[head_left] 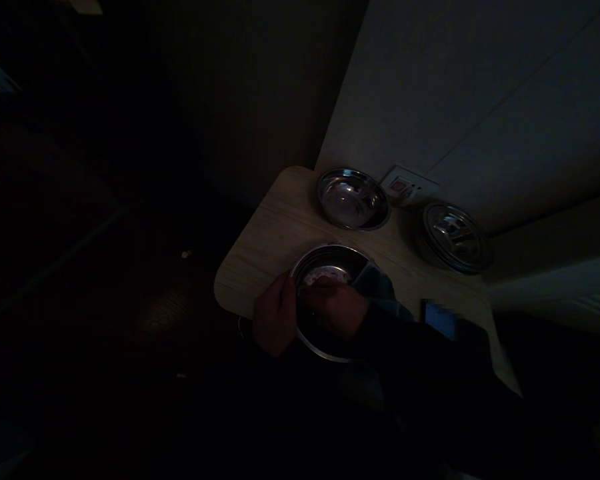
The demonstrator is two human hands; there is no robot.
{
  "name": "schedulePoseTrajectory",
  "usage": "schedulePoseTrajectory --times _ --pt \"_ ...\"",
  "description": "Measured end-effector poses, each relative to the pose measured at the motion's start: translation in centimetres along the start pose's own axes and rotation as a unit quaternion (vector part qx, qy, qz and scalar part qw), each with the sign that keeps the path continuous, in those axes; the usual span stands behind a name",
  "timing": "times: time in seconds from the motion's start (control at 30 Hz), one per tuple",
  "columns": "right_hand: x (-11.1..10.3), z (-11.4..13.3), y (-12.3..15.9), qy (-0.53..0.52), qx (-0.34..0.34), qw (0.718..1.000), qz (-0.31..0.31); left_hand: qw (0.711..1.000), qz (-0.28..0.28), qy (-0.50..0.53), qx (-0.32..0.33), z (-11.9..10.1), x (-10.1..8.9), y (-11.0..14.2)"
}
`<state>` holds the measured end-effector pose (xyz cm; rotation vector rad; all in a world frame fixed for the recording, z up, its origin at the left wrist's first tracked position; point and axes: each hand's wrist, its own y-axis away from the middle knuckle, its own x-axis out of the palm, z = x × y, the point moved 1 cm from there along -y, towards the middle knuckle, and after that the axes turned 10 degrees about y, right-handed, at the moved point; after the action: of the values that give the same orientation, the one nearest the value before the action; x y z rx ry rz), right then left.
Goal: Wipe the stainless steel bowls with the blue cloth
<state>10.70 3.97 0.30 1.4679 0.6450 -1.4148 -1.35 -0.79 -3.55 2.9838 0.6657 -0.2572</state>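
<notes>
In dim light a steel bowl point(323, 355) rests near the front left of a wooden table. My left hand point(275, 317) is closed on the bowl's left rim, the thumb along its edge. My right hand point(337, 308) reaches into the bowl from the right, its fingers bent together against the inside. What those fingers hold, if anything, is lost in the dark. A blue-green cloth point(375, 283) lies over the bowl's right rim, beside my right wrist. Pale marks or wet residue point(327, 272) show on the bowl's inner surface.
Behind the bowl sits a second shiny steel bowl point(350, 200). Stacked steel dishes point(455, 237) stand farther right by the wall. A phone point(440, 320) lies on the wooden table point(260, 247) near my right forearm. A wall socket point(405, 185) is behind; dark floor lies left.
</notes>
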Motion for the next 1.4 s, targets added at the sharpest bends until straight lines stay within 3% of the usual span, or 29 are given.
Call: schedulePoseTrajectory --times 0.13,0.3,0.37,0.5,0.67,0.8,0.97,1.13,1.3,1.4 --pt "0.0 0.3 0.2 0.007 -0.035 0.998 0.049 1.000 -0.008 0.014 0.000 0.1 0.0 0.0" --pt "-0.2 0.4 -0.3 0.064 0.004 0.998 0.014 1.000 -0.003 -0.004 -0.004 0.1 0.1 0.0" --pt "-0.1 0.5 -0.1 0.078 0.013 0.997 0.027 1.000 -0.010 -0.014 -0.007 0.2 0.0 0.1" --pt "0.2 0.8 0.5 0.071 -0.021 0.996 0.059 1.000 -0.013 -0.015 -0.009 0.1 0.1 0.2" --pt "-0.1 0.2 0.1 0.065 0.022 0.997 0.026 1.000 -0.008 -0.017 -0.006 0.1 0.2 0.3" --pt "-0.2 0.3 0.5 0.066 -0.018 0.996 0.065 1.000 -0.010 -0.014 0.005 0.2 0.2 0.3" --pt "0.1 0.3 0.5 0.087 -0.003 0.996 0.011 1.000 -0.009 -0.004 0.003 0.3 0.2 0.3" --pt "0.3 0.4 0.7 0.092 -0.036 0.994 0.049 1.000 -0.010 -0.007 0.004 0.2 0.3 0.3" --pt "0.0 -0.3 0.0 0.081 0.018 0.996 0.011 1.000 -0.006 -0.010 -0.001 0.1 0.3 0.2" --pt "0.3 -0.1 0.6 0.074 0.001 0.997 0.018 1.000 -0.012 -0.005 -0.001 0.2 0.3 0.3"
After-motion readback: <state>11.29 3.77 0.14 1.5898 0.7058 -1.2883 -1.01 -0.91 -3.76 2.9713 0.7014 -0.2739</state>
